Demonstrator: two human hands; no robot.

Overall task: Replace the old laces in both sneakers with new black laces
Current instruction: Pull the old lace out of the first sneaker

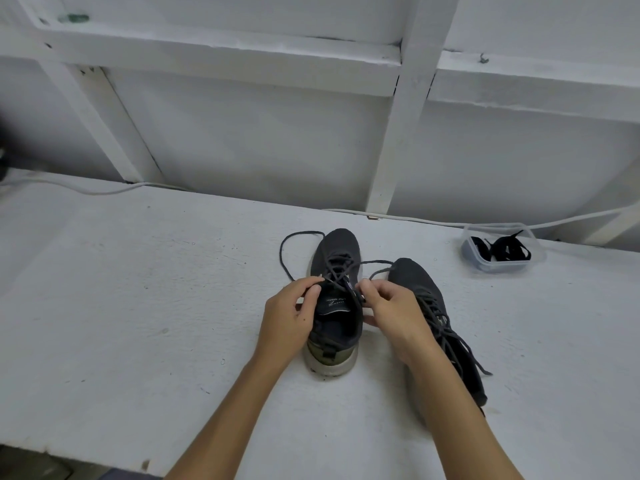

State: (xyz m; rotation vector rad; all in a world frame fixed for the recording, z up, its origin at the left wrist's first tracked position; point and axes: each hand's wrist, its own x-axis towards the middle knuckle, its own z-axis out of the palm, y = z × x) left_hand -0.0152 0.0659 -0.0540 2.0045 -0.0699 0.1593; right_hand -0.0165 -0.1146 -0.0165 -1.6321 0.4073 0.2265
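Left grip (294,306) and right grip (388,306) both curled, each pinching the old grey lace (341,271) at the top eyelets of the upright sneaker (334,306), heel toward the person, likely for unthreading

Just right of the right grip, second sneaker (436,313) still laced, on its side

Farther right, new black laces (507,250) in a clear tub (502,265)

Bare tabletop (138,306) left of the left grip, room for drawing lace out
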